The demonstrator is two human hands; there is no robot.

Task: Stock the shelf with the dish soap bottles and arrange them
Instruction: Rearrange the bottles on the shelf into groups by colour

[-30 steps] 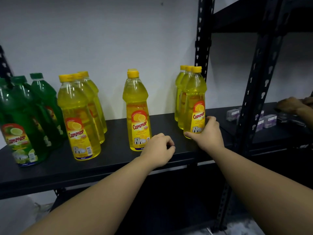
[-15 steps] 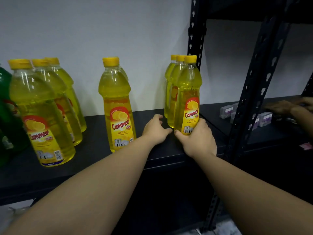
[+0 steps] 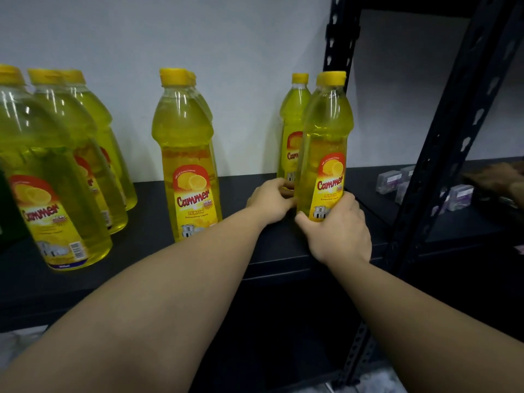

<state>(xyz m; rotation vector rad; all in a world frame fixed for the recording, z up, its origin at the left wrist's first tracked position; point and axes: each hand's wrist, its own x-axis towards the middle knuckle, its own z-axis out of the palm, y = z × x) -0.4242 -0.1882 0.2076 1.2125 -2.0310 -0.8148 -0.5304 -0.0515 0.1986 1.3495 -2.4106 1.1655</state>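
Head view: we note right hand [image 3: 338, 232] wrapped round base of front lemon bottle [image 3: 323, 154], bottle upright on black shelf [image 3: 272, 251], just left of rack post [image 3: 442, 154]. Left hand [image 3: 270, 201] curled at base of rear bottle [image 3: 292, 129], behind and left of front one. Middle bottle [image 3: 188, 154] further left of post; three more yellow bottles [image 3: 51, 171] farthest.

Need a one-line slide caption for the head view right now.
Right hand grips the front lemon dish soap bottle; left hand reaches the bottle behind.
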